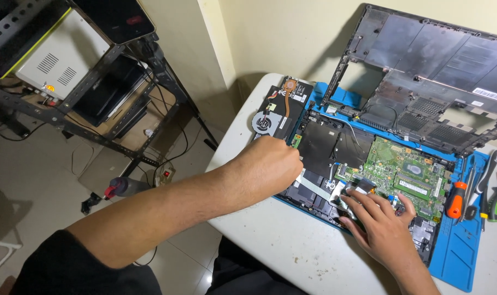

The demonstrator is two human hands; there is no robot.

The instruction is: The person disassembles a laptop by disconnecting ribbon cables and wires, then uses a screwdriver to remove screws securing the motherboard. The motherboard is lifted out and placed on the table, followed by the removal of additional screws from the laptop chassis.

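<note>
The opened laptop base (336, 164) lies on a blue work mat (456, 257) that covers the far right part of the white desk (281, 240), its near left corner close to the desk's left edge, its green circuit board (407, 175) towards the right. The left hand (267, 166) is curled into a loose fist over the base's left edge, just beside a small green board (296, 141); whether it grips anything cannot be told. The right hand (382, 224) lies flat and spread on the base's near edge, fingertips (353, 195) pressing on a ribbon cable (314, 186) and holding nothing. A cooling fan with copper pipe (273, 112) sits at the far left corner. The removed bottom cover (429, 82) leans upright against the wall along the far edge. Screwdrivers and pliers (478, 191) crowd the mat's right edge. Bare desk lies open along the near edge. Left of the desk, a metal rack (95, 82) stands on the tiled floor with cables
</note>
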